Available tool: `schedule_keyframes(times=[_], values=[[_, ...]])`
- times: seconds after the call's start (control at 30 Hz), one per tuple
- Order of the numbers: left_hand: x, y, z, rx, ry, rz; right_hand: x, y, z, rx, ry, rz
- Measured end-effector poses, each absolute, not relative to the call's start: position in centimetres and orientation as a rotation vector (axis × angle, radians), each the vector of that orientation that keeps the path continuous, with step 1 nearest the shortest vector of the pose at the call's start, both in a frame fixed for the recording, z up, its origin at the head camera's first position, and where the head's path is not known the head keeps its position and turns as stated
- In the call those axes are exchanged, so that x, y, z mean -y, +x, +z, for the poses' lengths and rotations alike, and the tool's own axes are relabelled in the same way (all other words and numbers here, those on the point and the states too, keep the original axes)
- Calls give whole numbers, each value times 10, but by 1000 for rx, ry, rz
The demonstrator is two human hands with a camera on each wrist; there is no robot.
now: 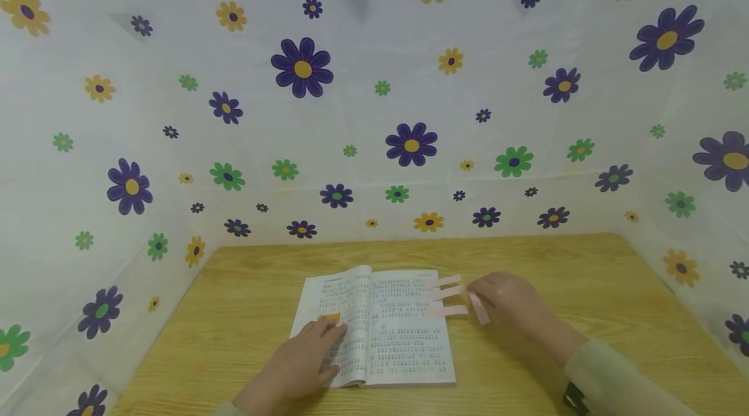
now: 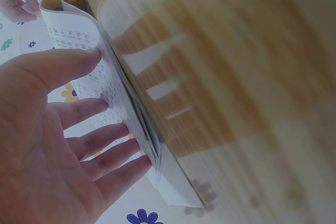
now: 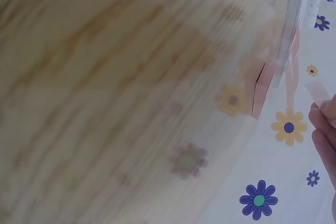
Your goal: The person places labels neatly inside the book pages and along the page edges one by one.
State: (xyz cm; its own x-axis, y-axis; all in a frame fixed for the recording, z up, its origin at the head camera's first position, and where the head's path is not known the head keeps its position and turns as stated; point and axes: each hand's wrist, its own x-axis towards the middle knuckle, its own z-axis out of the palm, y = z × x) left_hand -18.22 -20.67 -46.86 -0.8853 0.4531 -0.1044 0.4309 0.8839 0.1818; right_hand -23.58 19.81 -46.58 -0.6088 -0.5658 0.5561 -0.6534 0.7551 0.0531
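Observation:
An open book (image 1: 409, 344) with printed pages lies on the table. My left hand (image 1: 301, 361) rests on its left page, fingers extended and slightly bent, beside a small orange patch (image 1: 329, 318); whether that patch is printed or a separate piece is unclear. Pink sticky strips (image 1: 447, 294) jut out past the right page's edge. Just right of them, my right hand (image 1: 515, 302) pinches another pink strip (image 1: 478, 309) between thumb and fingers. In the right wrist view, only the fingertips (image 3: 325, 124) show, with the pale strip (image 3: 317, 93) at them.
The wood-grain table (image 1: 246, 312) extends around the book on all sides. White cloth (image 1: 363, 117) printed with purple, green and yellow flowers hangs behind the table and along both sides.

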Motion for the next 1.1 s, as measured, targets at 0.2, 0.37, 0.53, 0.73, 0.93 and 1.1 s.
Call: schedule_keyframes(times=[0.2,0.37,0.53,0.73,0.93,1.1], values=[[206,-182,-468,-2907,677,247,-197,-235,-465,2381,918,188],[206,-181,-467,-2899,682,261,-196,-232,-463,2409,903,153],[206,-181,-466,-2907,698,252,-194,-232,-462,2395,909,147],[206,-182,-466,-2907,698,249,-193,-232,-461,2392,916,161],[206,-182,-465,-2891,672,256,-192,-233,-462,2365,942,189],[206,-183,-465,-2891,676,262,-192,-235,-464,2299,973,201]])
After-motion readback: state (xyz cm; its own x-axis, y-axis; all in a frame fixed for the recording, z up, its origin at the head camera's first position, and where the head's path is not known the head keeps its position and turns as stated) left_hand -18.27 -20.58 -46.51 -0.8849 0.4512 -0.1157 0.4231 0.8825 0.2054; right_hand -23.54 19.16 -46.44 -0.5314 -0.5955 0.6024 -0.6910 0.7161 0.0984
